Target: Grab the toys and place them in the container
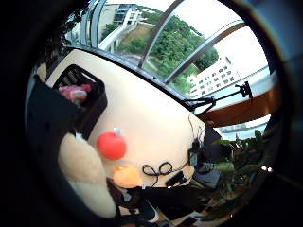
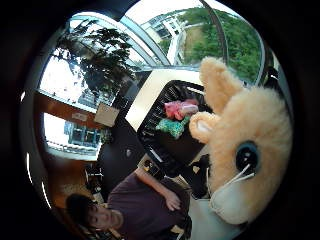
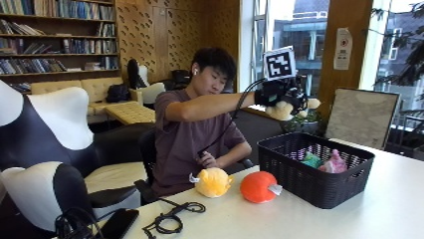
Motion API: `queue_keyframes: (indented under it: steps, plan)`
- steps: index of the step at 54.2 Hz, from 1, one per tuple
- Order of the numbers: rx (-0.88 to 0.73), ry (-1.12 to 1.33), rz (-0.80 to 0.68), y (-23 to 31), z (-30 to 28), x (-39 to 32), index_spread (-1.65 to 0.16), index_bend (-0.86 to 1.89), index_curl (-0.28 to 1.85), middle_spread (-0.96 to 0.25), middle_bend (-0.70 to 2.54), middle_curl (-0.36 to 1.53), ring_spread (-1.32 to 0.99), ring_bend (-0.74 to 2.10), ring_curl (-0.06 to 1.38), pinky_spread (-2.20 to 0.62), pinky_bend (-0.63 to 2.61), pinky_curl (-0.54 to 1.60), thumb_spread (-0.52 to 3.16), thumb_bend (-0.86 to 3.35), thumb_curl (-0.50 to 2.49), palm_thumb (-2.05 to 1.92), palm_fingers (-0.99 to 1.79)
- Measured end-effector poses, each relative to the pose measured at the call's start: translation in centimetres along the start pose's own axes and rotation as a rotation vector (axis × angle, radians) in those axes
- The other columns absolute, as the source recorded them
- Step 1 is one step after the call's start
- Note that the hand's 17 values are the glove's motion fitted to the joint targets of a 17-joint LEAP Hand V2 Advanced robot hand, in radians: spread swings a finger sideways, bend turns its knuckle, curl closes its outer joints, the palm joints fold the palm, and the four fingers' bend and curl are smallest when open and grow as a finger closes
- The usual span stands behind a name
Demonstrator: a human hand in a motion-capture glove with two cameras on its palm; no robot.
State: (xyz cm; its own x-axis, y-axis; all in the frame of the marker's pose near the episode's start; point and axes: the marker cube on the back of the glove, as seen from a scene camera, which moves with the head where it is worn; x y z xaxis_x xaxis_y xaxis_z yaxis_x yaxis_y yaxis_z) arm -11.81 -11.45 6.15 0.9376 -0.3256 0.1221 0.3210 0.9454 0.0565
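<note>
A cream plush rabbit (image 2: 250, 150) looms beside a black basket (image 2: 165, 145) holding pink and green toys (image 2: 177, 117).

Black glove (image 3: 277, 94) on a cream plush (image 3: 286, 110) with a blue eye and white stitched whiskers. Black slatted basket (image 3: 311, 181), pink toy (image 3: 334, 163) and green toy (image 3: 311, 160) inside. Red-orange ball toy (image 3: 259, 187), yellow-orange toy (image 3: 213, 182), white table (image 3: 371, 219), purple shirt (image 3: 185, 139).

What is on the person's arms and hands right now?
The right hand wears a black glove. The other hand is bare. Both arms come out of the short sleeves of a dark maroon T-shirt, bare below them.
</note>
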Motion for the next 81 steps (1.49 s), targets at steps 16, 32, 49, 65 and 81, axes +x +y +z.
queue_keyframes:
  steps: [16,32,49,65,81]
  plan:
    - [-0.073,0.103,-0.097,-3.9,5.9,-11.5,-0.28,0.9,0.86,-0.21,1.26,0.86,-0.41,1.22,0.75,-0.36,0.83,0.46,0.3,0.03,1.01,0.59,1.06]
    - [-0.26,0.284,-0.056,-3.2,11.0,-16.4,-0.29,0.79,0.93,-0.21,1.22,0.86,-0.41,1.21,0.73,-0.36,0.87,0.47,0.3,-0.01,1.06,0.57,1.02]
    - [-0.727,0.24,-0.022,-0.6,12.6,-17.7,-0.23,-0.01,0.45,-0.03,0.27,0.53,-0.12,0.73,0.54,-0.07,1.34,0.53,0.96,-0.09,0.67,-0.09,-0.41]
    - [-0.633,0.268,-0.089,1.0,6.6,-9.9,-0.23,0.04,0.26,0.01,0.16,0.44,0.01,0.48,0.42,0.03,1.13,0.43,1.15,-0.06,0.44,-0.08,-0.3]
    - [-0.536,0.247,0.048,4.6,3.8,-1.0,-0.23,0.05,0.17,0.01,0.14,0.38,0.03,0.41,0.39,0.05,1.06,0.38,1.25,-0.03,0.35,-0.02,-0.24]
